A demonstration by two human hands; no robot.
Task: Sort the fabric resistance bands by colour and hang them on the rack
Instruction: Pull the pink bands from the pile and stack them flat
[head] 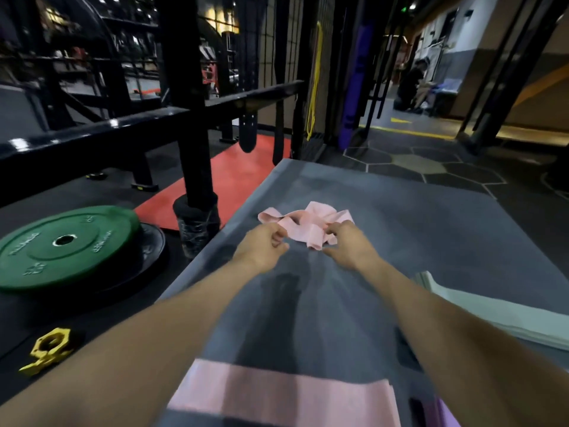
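The tangled pink band [303, 224] lies crumpled on the grey mat [431, 229], towards its far end. The left hand [263, 246] has its fingers curled, pinching the near left edge of the fabric; the right hand [348, 246] pinches the near right side, fingers bent over it.

Handling, as judged: light, soft woven fabric, limp, with no stiffness to hold a shape. It will sag and twist when lifted. Not fragile, not slippery. Best grip: two opposite edges of one loop, pulled apart to flatten it.

A flat pink band [283, 392] lies nearer, at the bottom edge, partly cut off. Pale green bands [492, 309] are stacked at the right edge, also cut off. A purple piece [446, 416] shows only a corner.

Unclear: how many loops form the tangle; motion blur softens the folds. Which of the dark frames [172, 87] is the hanging rack cannot be told
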